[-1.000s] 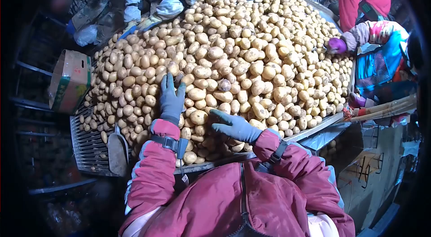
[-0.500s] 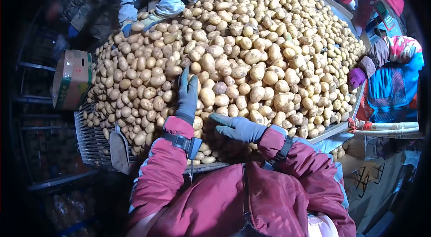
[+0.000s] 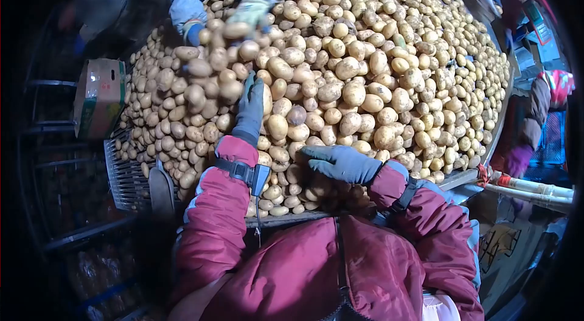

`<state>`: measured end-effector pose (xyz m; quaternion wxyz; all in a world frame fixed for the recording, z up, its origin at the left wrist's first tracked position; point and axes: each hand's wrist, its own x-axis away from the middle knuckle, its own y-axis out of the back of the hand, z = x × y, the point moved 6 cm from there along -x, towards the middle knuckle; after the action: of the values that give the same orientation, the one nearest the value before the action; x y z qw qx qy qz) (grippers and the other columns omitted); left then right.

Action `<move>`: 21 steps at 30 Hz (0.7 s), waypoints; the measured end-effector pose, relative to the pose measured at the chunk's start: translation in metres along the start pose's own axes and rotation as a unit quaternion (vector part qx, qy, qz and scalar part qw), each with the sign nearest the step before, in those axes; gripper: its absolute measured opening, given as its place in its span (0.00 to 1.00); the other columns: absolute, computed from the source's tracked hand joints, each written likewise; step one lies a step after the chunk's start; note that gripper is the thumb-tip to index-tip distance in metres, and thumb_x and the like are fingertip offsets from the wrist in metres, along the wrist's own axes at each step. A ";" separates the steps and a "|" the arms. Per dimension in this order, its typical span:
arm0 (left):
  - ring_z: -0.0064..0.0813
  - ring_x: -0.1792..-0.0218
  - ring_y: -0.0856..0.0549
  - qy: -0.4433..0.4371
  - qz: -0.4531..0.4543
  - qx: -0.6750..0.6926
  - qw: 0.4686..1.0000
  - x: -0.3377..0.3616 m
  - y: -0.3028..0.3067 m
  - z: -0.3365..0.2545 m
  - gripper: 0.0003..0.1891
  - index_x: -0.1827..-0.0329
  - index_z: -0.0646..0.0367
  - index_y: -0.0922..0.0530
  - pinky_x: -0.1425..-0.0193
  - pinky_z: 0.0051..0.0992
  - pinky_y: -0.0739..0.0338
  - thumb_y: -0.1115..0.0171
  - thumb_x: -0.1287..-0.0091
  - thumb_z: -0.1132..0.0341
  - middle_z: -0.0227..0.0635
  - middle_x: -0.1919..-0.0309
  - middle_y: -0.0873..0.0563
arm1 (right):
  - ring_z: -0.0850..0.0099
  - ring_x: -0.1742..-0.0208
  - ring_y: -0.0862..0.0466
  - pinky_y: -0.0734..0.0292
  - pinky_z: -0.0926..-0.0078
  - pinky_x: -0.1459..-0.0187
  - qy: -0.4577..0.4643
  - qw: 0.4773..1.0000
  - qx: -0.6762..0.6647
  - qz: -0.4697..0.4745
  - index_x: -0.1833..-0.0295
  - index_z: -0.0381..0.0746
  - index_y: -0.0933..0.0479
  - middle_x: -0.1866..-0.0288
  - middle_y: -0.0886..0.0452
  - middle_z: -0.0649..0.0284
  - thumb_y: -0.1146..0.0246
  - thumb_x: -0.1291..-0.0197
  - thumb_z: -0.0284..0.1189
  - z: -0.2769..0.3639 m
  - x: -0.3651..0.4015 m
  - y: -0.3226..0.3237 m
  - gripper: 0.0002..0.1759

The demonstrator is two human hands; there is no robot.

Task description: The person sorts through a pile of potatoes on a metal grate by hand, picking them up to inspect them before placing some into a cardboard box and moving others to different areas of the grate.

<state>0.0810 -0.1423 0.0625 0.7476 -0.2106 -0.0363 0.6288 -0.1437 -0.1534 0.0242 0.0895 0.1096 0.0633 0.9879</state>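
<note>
A large heap of potatoes (image 3: 350, 93) spreads over the sorting table in front of me. My left hand (image 3: 250, 111), in a grey-blue glove, reaches up into the heap with its fingers stretched out, edge against the potatoes. My right hand (image 3: 345, 164), gloved alike, lies palm inward over the near side of the heap, fingers extended to the left and thumb below or hidden. Neither hand grips a potato that I can see. Shadowed potatoes lie between my right hand and the table's near edge.
Across the heap, a co-worker's gloved hands (image 3: 246, 17) move among potatoes. Another person's purple glove (image 3: 518, 160) is at the right, near bamboo poles (image 3: 529, 187). A cardboard box (image 3: 100, 97) stands left, above a slatted metal rack (image 3: 128, 178) and a scoop-like metal piece (image 3: 161, 190).
My right hand has shifted slightly right; my left hand stays stretched against the heap. The co-worker's hands opposite have moved, and potatoes near them blur. The purple-gloved hand has left the heap's edge.
</note>
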 end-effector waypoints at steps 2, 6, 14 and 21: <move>0.25 0.63 0.18 -0.185 -0.084 -0.115 0.972 0.011 0.013 -0.007 0.11 0.44 0.61 0.18 0.59 0.26 0.20 0.44 0.22 0.67 0.34 0.63 0.16 | 0.57 0.29 0.20 0.26 0.65 0.29 0.004 1.000 0.018 0.004 0.23 0.48 0.29 0.28 0.22 0.52 0.43 0.23 0.46 0.002 -0.002 0.002 0.28; 0.29 0.52 0.21 -0.344 -0.222 -0.809 0.422 0.010 0.001 -0.046 0.15 0.38 0.61 0.22 0.48 0.28 0.24 0.45 0.22 0.63 0.37 0.52 0.18 | 0.54 0.26 0.24 0.28 0.63 0.27 0.017 0.997 0.072 0.005 0.24 0.49 0.28 0.26 0.24 0.53 0.43 0.23 0.45 0.004 -0.010 0.005 0.26; 0.35 0.30 0.26 -0.376 -0.278 -0.884 0.001 -0.002 -0.015 -0.034 0.26 0.26 0.61 0.29 0.25 0.32 0.34 0.46 0.21 0.55 0.43 0.31 0.23 | 0.55 0.26 0.24 0.27 0.61 0.28 0.041 0.987 0.153 0.003 0.26 0.48 0.26 0.29 0.22 0.53 0.43 0.24 0.43 -0.002 -0.020 0.028 0.25; 0.40 0.28 0.26 -0.393 -0.243 -0.886 -0.037 -0.044 0.011 -0.030 0.28 0.23 0.57 0.32 0.24 0.34 0.33 0.44 0.21 0.55 0.47 0.28 0.25 | 0.55 0.36 0.17 0.22 0.62 0.35 -0.003 0.998 0.055 0.007 0.28 0.49 0.25 0.33 0.19 0.54 0.44 0.22 0.42 -0.025 -0.030 0.063 0.23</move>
<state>0.0714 -0.1909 0.0404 0.0758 0.3982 0.9010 0.1547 -0.1307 -0.2229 0.0030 0.0765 0.1181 0.1161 0.9832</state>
